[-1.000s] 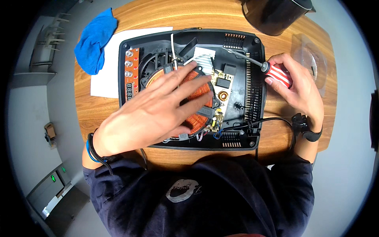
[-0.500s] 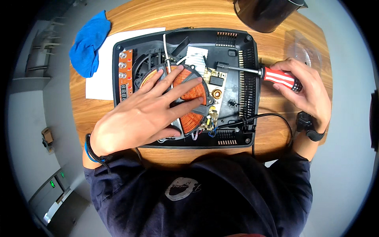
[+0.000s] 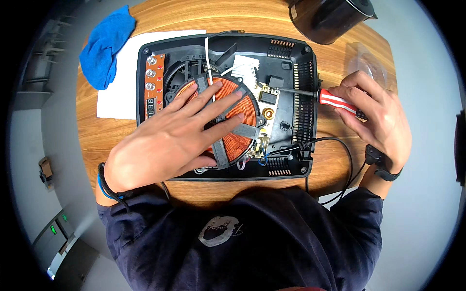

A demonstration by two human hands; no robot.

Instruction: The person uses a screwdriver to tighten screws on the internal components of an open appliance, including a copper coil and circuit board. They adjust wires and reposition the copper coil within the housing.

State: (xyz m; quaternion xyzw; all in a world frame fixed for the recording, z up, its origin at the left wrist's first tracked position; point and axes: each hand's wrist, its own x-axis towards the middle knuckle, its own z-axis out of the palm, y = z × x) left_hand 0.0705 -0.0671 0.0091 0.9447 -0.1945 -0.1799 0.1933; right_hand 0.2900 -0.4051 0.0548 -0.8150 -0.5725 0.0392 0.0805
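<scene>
Wood-grained bench [image 3: 204,18]: left hand [image 3: 158,143] spread flat over copper coil [image 3: 237,144]; right hand [image 3: 378,110] grips red-and-white screwdriver [image 3: 336,101].

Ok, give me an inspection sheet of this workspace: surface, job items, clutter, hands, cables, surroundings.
Surface: wood-grain table.
Job items: open black induction-cooker housing with copper coil and circuit board; red-and-white-handled screwdriver, shaft reaching over the housing's right side, tip contact unclear.
Clutter: blue cloth overlapping white paper; dark jug at the far right; clear plastic tray at the right.
Hands: left hand spread on the coil; right hand gripping the screwdriver handle.
Cables: black power cord curving from the housing's right side; white wire running onto the coil.
Surroundings: grey floor; green-lit sign, lower left.
</scene>
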